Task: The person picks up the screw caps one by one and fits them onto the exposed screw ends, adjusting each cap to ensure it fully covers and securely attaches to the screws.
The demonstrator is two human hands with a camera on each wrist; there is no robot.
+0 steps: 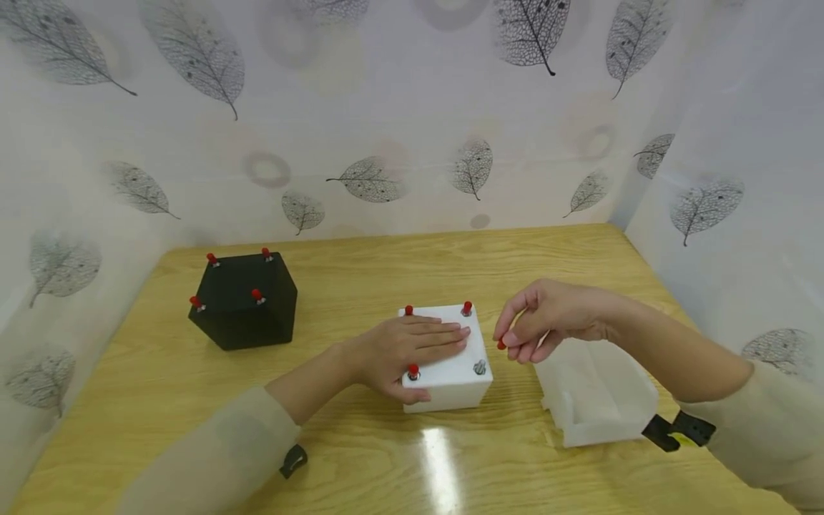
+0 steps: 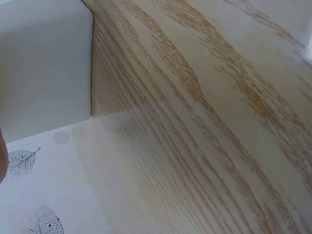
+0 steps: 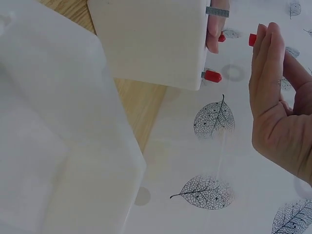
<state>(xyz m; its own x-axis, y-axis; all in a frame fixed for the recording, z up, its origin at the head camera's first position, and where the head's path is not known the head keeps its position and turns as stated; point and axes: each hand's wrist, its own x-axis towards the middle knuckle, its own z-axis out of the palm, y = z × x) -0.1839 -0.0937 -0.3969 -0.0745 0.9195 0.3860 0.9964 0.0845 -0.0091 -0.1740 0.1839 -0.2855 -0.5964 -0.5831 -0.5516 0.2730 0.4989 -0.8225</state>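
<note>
A white box (image 1: pixel 446 395) stands on the table, threaded metal bolts rising from its top. My left hand (image 1: pixel 405 352) lies across that top with its fingers straight and the thumb down at the front edge. Three bolts carry red caps, such as the back right cap (image 1: pixel 467 308) and the front left cap (image 1: pixel 413 371). The front right bolt (image 1: pixel 479 367) is bare. Just right of the box, my right hand (image 1: pixel 547 323) pinches a small red cap (image 3: pixel 252 40) between thumb and fingers, apart from the bolt. In the left wrist view, only a sliver of hand shows.
At the back left sits a black box (image 1: pixel 244 304) with red-capped bolts on top. A translucent white tray (image 1: pixel 599 429) lies under and beside my right forearm. Leaf-patterned curtain (image 1: pixel 386 107) encloses the wooden table (image 1: pixel 347 272) at the back and sides.
</note>
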